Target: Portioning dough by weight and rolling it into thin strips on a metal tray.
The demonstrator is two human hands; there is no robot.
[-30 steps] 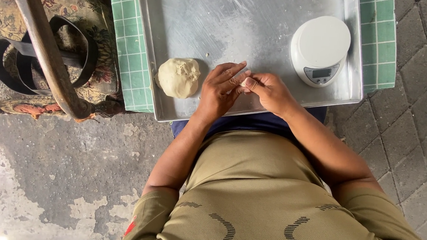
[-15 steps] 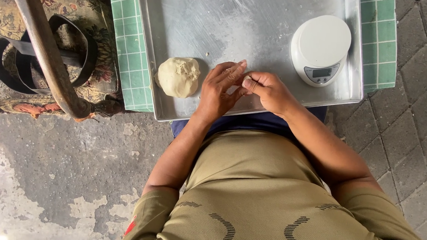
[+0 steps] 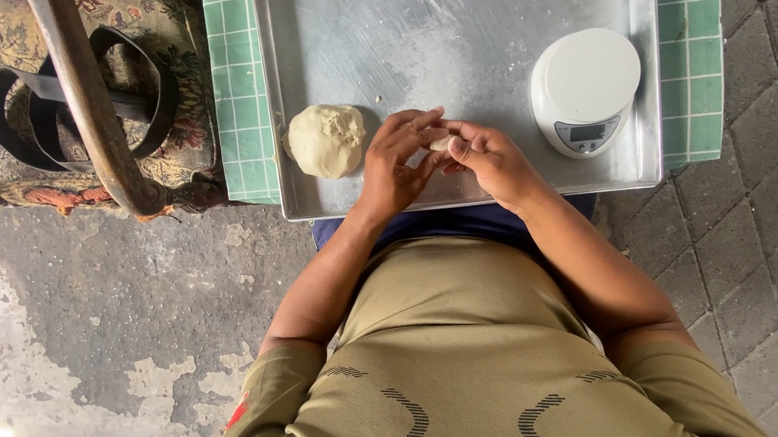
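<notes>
Both hands meet over the near edge of the metal tray (image 3: 472,35). Left hand (image 3: 399,156) lies cupped, fingers spread and slightly curled; right hand (image 3: 490,159) closes thumb and fingers on a small dough piece (image 3: 440,142), which sits pinched between the two hands, only its pale top showing. Grip: right hand grasping the piece, left hand supporting it from the side and below, in contact.

Step in hand, by judgement: shaping a small portion between the fingers, held just above the tray surface rather than resting on it; cannot tell whether it touches the metal.

Next move, by judgement, calls for light, even pressure so the soft piece does not smear or tear, and a bare patch of tray to set it on.

Left of the grip, near it but apart: the large dough lump (image 3: 325,139), rough-surfaced, on the tray. Right of the grip and a little farther off: a round white kitchen scale (image 3: 585,88), platform bare. Beyond the grip, the tray is flour-dusted. Under the tray, a green tiled tabletop (image 3: 691,75). Far left, a wooden post (image 3: 82,83) and a patterned cushion with black straps (image 3: 18,97). Nothing stands between the hands and lump or scale.
</notes>
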